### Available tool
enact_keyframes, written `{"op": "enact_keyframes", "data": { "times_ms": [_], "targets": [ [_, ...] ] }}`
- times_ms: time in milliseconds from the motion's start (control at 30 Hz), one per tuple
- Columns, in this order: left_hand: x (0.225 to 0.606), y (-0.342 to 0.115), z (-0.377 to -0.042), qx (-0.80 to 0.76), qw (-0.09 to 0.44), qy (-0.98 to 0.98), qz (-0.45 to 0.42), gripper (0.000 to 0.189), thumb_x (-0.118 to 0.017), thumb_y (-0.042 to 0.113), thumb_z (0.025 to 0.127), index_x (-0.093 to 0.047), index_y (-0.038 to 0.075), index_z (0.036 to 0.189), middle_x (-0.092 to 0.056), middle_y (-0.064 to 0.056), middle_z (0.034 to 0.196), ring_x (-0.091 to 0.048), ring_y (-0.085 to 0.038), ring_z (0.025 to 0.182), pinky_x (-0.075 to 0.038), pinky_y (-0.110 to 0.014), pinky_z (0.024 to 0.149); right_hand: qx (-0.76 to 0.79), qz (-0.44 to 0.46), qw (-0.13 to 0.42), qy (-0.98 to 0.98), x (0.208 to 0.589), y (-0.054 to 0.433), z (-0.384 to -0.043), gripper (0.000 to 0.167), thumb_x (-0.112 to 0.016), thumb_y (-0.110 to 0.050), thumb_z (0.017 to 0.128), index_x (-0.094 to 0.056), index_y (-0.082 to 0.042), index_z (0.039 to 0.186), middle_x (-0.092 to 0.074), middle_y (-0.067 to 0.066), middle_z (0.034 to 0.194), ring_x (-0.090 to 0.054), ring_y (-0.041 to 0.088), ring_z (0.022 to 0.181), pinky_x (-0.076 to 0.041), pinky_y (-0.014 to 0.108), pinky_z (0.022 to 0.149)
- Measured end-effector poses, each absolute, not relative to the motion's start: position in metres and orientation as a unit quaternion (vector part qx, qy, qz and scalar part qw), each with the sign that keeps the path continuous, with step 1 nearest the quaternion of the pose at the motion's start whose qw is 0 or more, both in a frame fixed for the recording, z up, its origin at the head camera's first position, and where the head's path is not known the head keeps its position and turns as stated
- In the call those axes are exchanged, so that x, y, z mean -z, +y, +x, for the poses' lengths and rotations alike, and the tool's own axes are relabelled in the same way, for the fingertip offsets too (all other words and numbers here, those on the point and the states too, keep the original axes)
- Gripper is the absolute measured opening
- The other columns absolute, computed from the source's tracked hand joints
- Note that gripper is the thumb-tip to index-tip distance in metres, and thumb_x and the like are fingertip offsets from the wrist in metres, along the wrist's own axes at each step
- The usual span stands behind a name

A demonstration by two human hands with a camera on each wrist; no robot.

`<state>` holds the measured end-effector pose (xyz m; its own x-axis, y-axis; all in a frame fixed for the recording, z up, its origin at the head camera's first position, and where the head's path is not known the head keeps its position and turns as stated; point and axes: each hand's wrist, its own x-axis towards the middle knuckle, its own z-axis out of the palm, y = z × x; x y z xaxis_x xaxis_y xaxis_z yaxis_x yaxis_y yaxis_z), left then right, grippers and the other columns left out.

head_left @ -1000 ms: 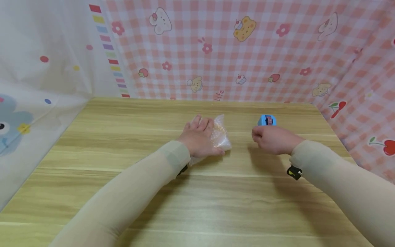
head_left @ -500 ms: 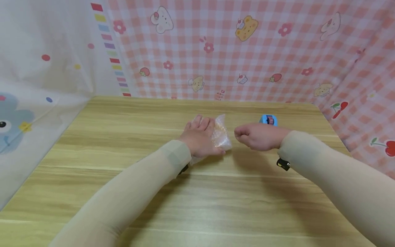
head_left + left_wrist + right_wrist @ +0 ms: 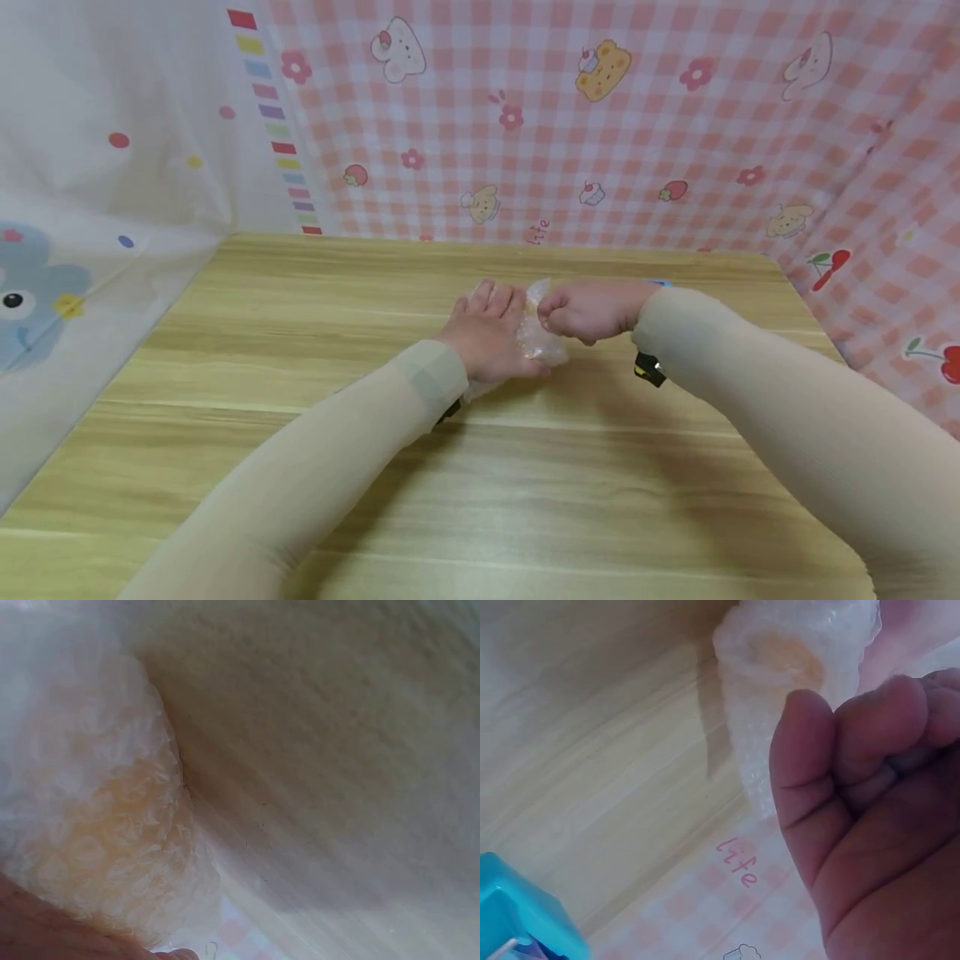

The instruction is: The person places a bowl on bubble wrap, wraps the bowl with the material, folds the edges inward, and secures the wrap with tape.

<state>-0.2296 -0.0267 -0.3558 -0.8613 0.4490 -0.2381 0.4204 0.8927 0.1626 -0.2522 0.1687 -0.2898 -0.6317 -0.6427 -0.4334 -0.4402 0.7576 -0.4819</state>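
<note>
A bundle of clear bubble wrap (image 3: pixel 536 337) with something yellowish inside lies on the wooden table. My left hand (image 3: pixel 487 333) rests palm down over it, fingers extended and slightly spread. In the left wrist view the bubble wrap (image 3: pixel 112 802) bulges beside the edge of that hand. My right hand (image 3: pixel 588 308) is curled, its knuckles overlapping the bundle's right end. From the right wrist view, the thumb lies against the bent fingers of the right hand (image 3: pixel 885 802), close to the wrap (image 3: pixel 791 652). I cannot tell whether anything thin is pinched there.
A blue plastic object (image 3: pixel 525 915) stands on the table behind the right wrist, mostly hidden in the head view. A pink checked cloth (image 3: pixel 480 125) rises along the table's back edge, and a pale sheet (image 3: pixel 112 108) hangs on the left.
My right hand has moved left, from in front of the blue object to the bubble wrap's right end, staying curled. The left hand has stayed in place on the bundle.
</note>
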Motion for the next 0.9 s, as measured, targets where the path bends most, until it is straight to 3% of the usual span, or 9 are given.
{"op": "enact_keyframes", "data": {
  "times_ms": [267, 400, 533, 700, 900],
  "targets": [
    [0.358, -0.026, -0.232, -0.053, 0.141, 0.962, 0.227, 0.125, -0.052, 0.087, 0.087, 0.004, 0.013, 0.170, 0.003, -0.007, 0.180, 0.013, -0.032, 0.165, -0.004, -0.062, 0.132, 0.136, -0.275, 0.344, 0.887, 0.290, 0.152, -0.271, 0.019, -0.039, -0.015, 0.100, -0.051, -0.014, 0.086, -0.046, -0.001, 0.078, -0.045, 0.013, 0.070, -0.047, 0.026, 0.057],
    [0.357, -0.026, -0.231, -0.051, 0.142, 0.962, 0.227, 0.124, -0.052, 0.088, 0.087, 0.004, 0.014, 0.170, 0.003, -0.007, 0.180, 0.014, -0.033, 0.165, -0.003, -0.062, 0.132, 0.110, -0.255, 0.341, 0.898, 0.291, 0.149, -0.276, 0.034, -0.038, -0.021, 0.104, -0.064, -0.007, 0.120, -0.062, 0.008, 0.110, -0.056, 0.018, 0.082, -0.054, 0.030, 0.063],
    [0.357, -0.027, -0.230, -0.051, 0.145, 0.962, 0.227, 0.124, -0.051, 0.087, 0.088, 0.005, 0.014, 0.170, 0.005, -0.007, 0.180, 0.015, -0.032, 0.165, -0.002, -0.062, 0.132, 0.086, -0.245, 0.329, 0.908, 0.294, 0.146, -0.276, 0.051, -0.037, -0.027, 0.107, -0.055, -0.005, 0.150, -0.058, 0.015, 0.143, -0.061, 0.022, 0.090, -0.058, 0.032, 0.066],
    [0.356, -0.028, -0.230, -0.050, 0.143, 0.961, 0.232, 0.123, -0.051, 0.086, 0.088, 0.004, 0.013, 0.170, 0.004, -0.007, 0.180, 0.014, -0.032, 0.165, -0.003, -0.062, 0.132, 0.065, -0.250, 0.319, 0.912, 0.297, 0.141, -0.276, 0.053, -0.036, -0.027, 0.108, -0.053, -0.003, 0.152, -0.057, 0.017, 0.145, -0.062, 0.023, 0.093, -0.057, 0.030, 0.064],
    [0.358, -0.029, -0.230, -0.060, 0.135, 0.960, 0.236, 0.122, -0.053, 0.085, 0.088, 0.001, 0.013, 0.171, 0.002, -0.007, 0.180, 0.013, -0.032, 0.165, -0.004, -0.063, 0.131, 0.056, -0.236, 0.325, 0.914, 0.299, 0.136, -0.278, 0.055, -0.036, -0.029, 0.110, -0.048, -0.001, 0.155, -0.053, 0.019, 0.150, -0.059, 0.020, 0.082, -0.054, 0.027, 0.060]
  ]
}}
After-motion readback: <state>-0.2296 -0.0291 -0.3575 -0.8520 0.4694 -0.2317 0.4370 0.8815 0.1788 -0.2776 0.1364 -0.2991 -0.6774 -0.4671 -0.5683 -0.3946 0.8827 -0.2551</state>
